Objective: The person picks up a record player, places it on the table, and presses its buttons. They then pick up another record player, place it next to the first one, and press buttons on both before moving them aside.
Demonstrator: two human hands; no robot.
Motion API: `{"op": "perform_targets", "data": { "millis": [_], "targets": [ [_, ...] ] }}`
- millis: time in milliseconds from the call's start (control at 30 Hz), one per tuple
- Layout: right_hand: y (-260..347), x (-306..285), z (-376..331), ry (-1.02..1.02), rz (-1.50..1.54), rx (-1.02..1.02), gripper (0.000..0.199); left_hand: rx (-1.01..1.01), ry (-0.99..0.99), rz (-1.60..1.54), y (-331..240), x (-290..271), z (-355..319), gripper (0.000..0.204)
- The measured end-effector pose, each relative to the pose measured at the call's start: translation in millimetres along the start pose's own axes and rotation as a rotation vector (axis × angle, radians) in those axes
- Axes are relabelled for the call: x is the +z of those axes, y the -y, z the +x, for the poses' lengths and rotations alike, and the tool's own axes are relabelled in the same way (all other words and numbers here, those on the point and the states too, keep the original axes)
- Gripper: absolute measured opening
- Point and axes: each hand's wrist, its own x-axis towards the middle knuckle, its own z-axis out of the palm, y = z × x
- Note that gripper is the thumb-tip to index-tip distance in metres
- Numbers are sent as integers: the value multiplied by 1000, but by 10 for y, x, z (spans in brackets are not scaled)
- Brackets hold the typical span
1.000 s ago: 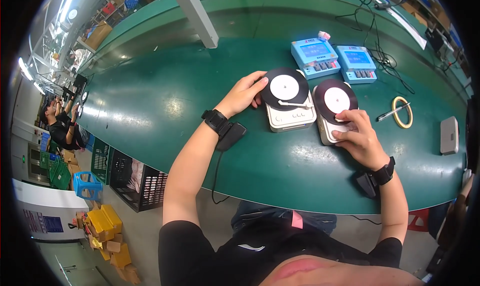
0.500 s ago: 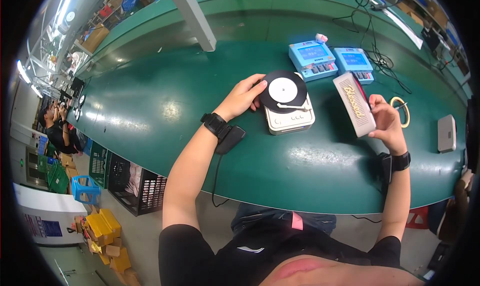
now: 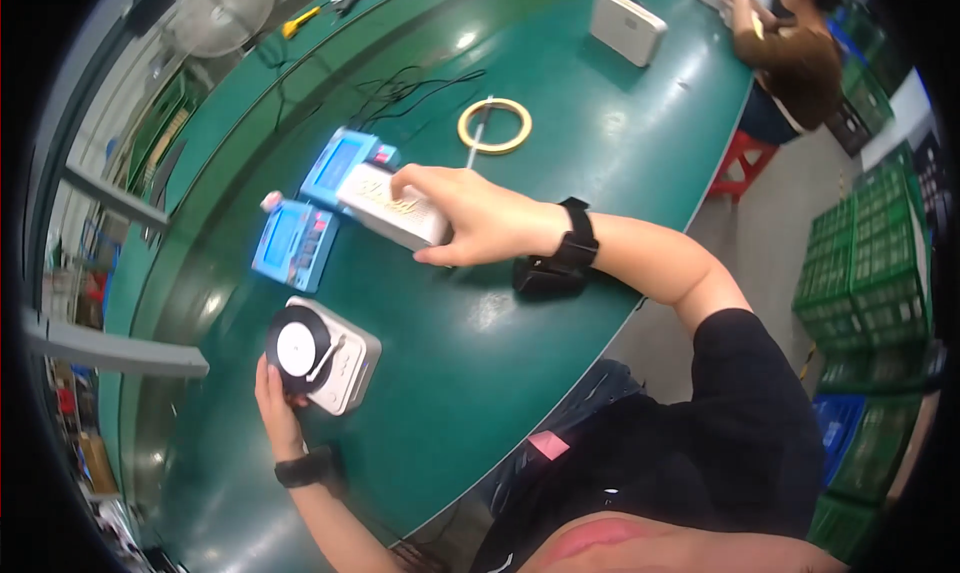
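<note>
The right hand (image 3: 480, 223) is gripping a white box-shaped unit (image 3: 392, 208) by its long sides, fingers clenched round it, and is holding it tilted on edge above the green desk (image 3: 600, 143), just in front of two blue testers (image 3: 295, 243). The left hand (image 3: 278, 413) is resting against the near side of a second white unit with a black turntable disc (image 3: 322, 355), which is lying flat on the desk; its fingers are touching the disc's edge, and whether they are closing on it cannot be told. In my judgement the step in hand is the moving of the lifted unit, and the next move is calling for a flat, level set-down. Open desk is lying to the right of the lifted unit, toward a yellow tape ring (image 3: 494, 126) and loose black cables (image 3: 410, 88). The desk's curved near edge is running close under the right forearm, leaving little margin on that side
</note>
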Motion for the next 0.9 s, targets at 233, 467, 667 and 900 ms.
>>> {"op": "perform_targets", "data": {
  "millis": [233, 467, 667, 900],
  "targets": [
    [-527, -706, 83, -149, 851, 495, 28, -38, -28, 41, -63, 48, -19, 42],
    [-1446, -2096, -436, -938, 82, 307, 34, -23, 16, 26, -139, 75, -20, 41],
    [-2207, -2361, -1024, -1044, -339, 318, 44, -11, -2, 30, -82, 78, 1, 43],
    [-2329, -2710, -1134, -830, -487, 476, 54, -31, -22, 35, -113, 37, -50, 40]
  ]
}}
